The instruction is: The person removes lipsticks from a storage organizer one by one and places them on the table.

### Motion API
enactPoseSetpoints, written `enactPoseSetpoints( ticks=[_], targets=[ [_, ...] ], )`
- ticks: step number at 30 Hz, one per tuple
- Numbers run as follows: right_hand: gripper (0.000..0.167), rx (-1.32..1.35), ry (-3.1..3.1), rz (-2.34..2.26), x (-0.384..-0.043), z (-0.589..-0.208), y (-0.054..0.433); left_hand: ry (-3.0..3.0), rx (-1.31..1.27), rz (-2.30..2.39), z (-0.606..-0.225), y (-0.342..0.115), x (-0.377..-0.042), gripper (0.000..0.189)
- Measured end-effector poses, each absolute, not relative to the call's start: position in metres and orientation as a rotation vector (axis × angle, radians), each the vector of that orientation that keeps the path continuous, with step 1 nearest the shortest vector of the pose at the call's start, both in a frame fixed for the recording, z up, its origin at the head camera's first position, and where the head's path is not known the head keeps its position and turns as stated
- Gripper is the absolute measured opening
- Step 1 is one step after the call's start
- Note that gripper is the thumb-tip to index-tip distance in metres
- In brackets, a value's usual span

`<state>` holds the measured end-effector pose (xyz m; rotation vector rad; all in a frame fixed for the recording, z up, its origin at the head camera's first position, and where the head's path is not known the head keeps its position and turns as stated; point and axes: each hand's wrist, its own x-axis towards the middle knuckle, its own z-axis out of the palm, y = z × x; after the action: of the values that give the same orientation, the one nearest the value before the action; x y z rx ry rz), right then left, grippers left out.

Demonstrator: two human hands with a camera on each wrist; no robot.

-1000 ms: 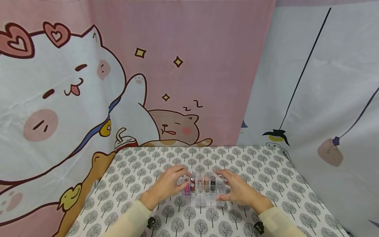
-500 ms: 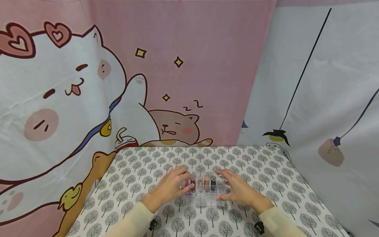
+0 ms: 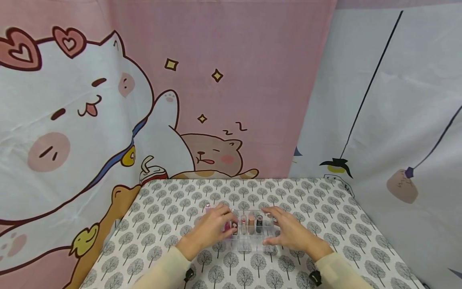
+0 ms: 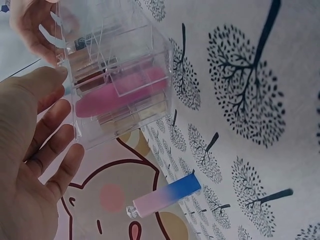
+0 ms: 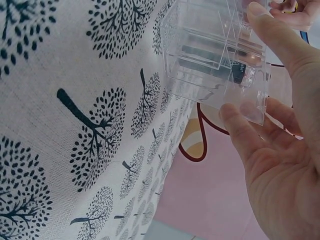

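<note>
A clear plastic organizer [image 3: 244, 243] stands on the table, several lipsticks in its back slots. My right hand [image 3: 288, 229] grips its right end, thumb at the front and fingers behind; its fingertips [image 5: 231, 114] lie against the wall. My left hand [image 3: 213, 225] hovers over the left end, fingers bent loosely and thumb apart, around the dark red lipstick [image 3: 235, 226]. The bright pink tube [image 4: 120, 95] is partly hidden by that hand. To the right stand a clear-cased lipstick [image 3: 244, 224], a tan one [image 3: 251, 223] and a black one [image 3: 259, 224].
A pink-to-blue lipstick [image 4: 167, 195] stands upright on the table just behind my left hand. The tablecloth [image 3: 317, 249] has a tree print. A cartoon curtain [image 3: 267, 100] hangs behind the table's far edge, and another stretch of curtain lines the right.
My left hand has shifted slightly right, from the pink tube toward the dark red lipstick. The pink-to-blue lipstick has come into view behind it. My right hand stays put.
</note>
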<state>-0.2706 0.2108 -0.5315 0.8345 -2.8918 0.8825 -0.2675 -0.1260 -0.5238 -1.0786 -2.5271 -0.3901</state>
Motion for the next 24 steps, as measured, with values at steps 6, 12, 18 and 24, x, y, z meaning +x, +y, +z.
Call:
enactPoseSetpoints(
  ticks=[6,12,18,24],
  targets=[
    [0.112,0.828,-2.892,0.876,-0.2688,-0.5301,0.2110,-2.505,-1.090,-0.369,-0.5291,-0.1243,-0.2686,0.026],
    [0.112,0.828,-2.890,0.876,-0.2673,-0.5282,0.2105,-2.520,-1.069,-0.311,-0.5318,-0.1229,-0.2679,0.027],
    [0.112,0.845,-2.881,0.868,-0.2683,-0.5277,0.2106,-2.521,-1.059,-0.305,-0.5316,-0.1224,-0.2679,0.028],
    [0.111,0.857,-2.876,0.888,-0.2691,-0.5308,0.2104,-2.523,-1.054,-0.289,-0.5332,-0.1219,-0.2686,0.027]
  ],
)
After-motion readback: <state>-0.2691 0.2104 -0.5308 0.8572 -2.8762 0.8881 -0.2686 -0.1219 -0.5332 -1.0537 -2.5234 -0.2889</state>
